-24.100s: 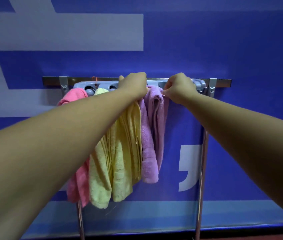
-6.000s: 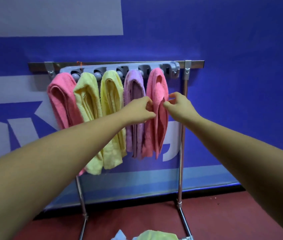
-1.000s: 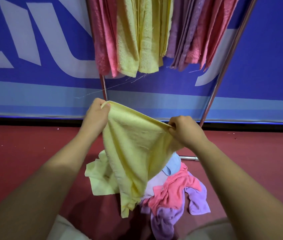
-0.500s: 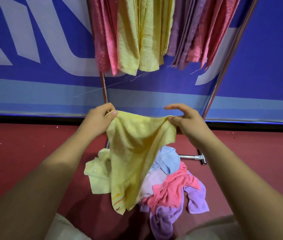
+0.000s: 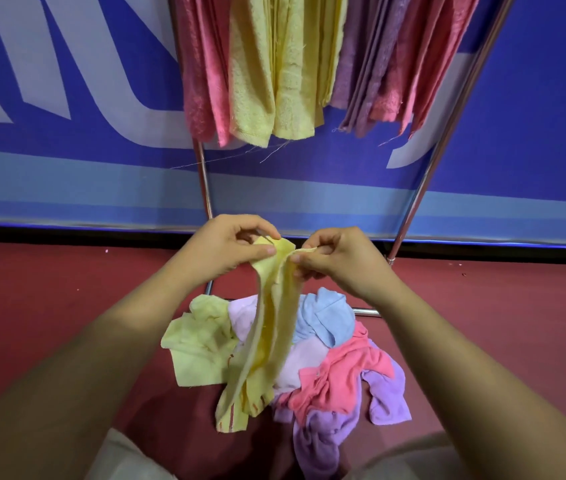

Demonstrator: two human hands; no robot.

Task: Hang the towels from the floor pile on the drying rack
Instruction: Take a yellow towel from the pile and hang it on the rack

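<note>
Soft, fairly dim indoor light with a cool violet cast falls from above, leaving only a faint dark patch low in the frame on the matte dark-red floor (image 5: 49,299) and a thin gleam along the slanted chrome rack pole (image 5: 447,133) at upper right. Focus is crisp on the pale yellow terry towel (image 5: 274,323) at centre. Wide-angle distortion tilts that pole outward and swells the bare forearms (image 5: 101,358) in the lower corners.

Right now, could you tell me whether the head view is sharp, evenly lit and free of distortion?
Head view: left hand, right hand and yellow towel are sharp; light is soft and even; wide-angle lens tilts the right rack pole and swells the forearms at the bottom.
</note>
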